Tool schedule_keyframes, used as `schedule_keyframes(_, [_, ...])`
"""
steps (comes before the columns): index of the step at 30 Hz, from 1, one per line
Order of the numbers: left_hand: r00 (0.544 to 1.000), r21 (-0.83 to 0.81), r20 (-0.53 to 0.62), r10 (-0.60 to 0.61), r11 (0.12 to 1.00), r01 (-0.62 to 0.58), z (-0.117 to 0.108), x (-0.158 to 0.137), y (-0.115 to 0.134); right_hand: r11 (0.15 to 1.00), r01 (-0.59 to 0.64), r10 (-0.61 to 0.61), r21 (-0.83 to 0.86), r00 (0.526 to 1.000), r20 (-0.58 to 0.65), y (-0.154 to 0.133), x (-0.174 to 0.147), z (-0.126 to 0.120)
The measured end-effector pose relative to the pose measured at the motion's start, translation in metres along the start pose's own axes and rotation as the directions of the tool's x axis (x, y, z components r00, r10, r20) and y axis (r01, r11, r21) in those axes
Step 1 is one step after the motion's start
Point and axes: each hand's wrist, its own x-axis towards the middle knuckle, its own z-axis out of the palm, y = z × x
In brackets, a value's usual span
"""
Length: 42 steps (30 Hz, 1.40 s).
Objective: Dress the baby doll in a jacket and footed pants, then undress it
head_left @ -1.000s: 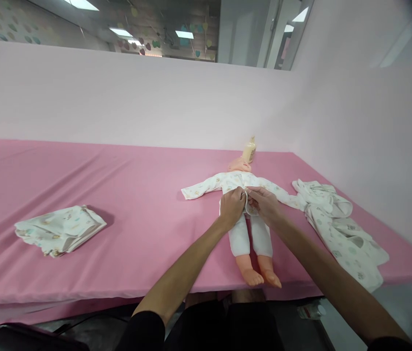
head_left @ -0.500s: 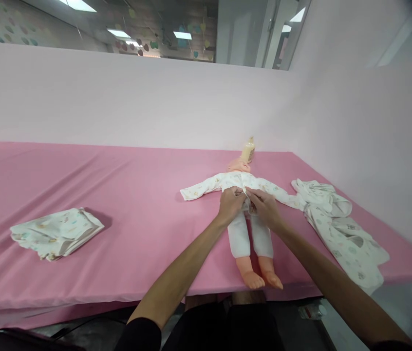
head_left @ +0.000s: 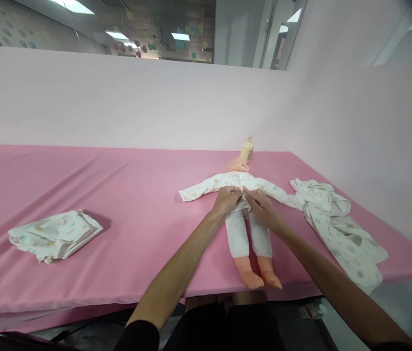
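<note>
A baby doll lies on its back on the pink-covered table, its bare feet towards me. It wears a white patterned baby shirt with long sleeves spread to both sides, and its legs are white down to the shins. My left hand pinches the shirt's front edge at the belly. Close beside it, my right hand pinches the same front opening from the other side. The fingertips nearly meet, and whatever fastening lies between them is too small to make out.
A folded patterned cloth lies at the left on the pink sheet. White printed baby clothing is heaped at the right, touching the doll's sleeve end. A pale yellow pump bottle stands behind the doll's head, near the wall.
Both hands stay at the shirt front with small finger movements. The shirt's lower edge shows slightly more below my fingers. The view has shifted a little.
</note>
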Motion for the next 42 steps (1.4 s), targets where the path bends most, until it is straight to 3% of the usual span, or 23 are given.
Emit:
schedule_keyframes(10, [0.999, -0.073, -0.036, -0.039, 0.997, 0.036, 0.0, 0.004, -0.005, 1.0, -0.016, 0.016, -0.007, 1.0, 0.017, -0.008, -0.001, -0.001])
schedule_keyframes(13, [0.998, -0.096, -0.056, -0.043, 0.995, 0.038, -0.001, 0.006, -0.007, 0.998, 0.029, -0.027, -0.062, 0.999, 0.022, -0.011, -0.001, -0.001])
schedule_keyframes(18, [0.997, -0.117, -0.068, -0.029, 0.993, 0.021, -0.003, 0.006, -0.009, 0.968, 0.129, -0.147, -0.213, 0.987, -0.072, -0.009, -0.005, 0.003])
schedule_keyframes(23, [0.998, -0.143, -0.052, -0.036, 0.989, 0.028, -0.003, 0.008, -0.011, 0.953, 0.155, -0.178, -0.261, 0.982, -0.066, -0.008, -0.009, 0.005])
schedule_keyframes(30, [0.996, -0.168, -0.014, -0.083, 0.983, 0.079, -0.005, 0.014, -0.015, 0.932, 0.153, -0.17, -0.33, 0.985, -0.021, -0.016, -0.013, 0.007])
schedule_keyframes(42, [0.995, -0.043, 0.093, -0.047, 0.998, 0.051, -0.009, 0.002, 0.002, 0.97, 0.033, -0.044, -0.241, 0.998, -0.042, -0.002, -0.02, -0.002])
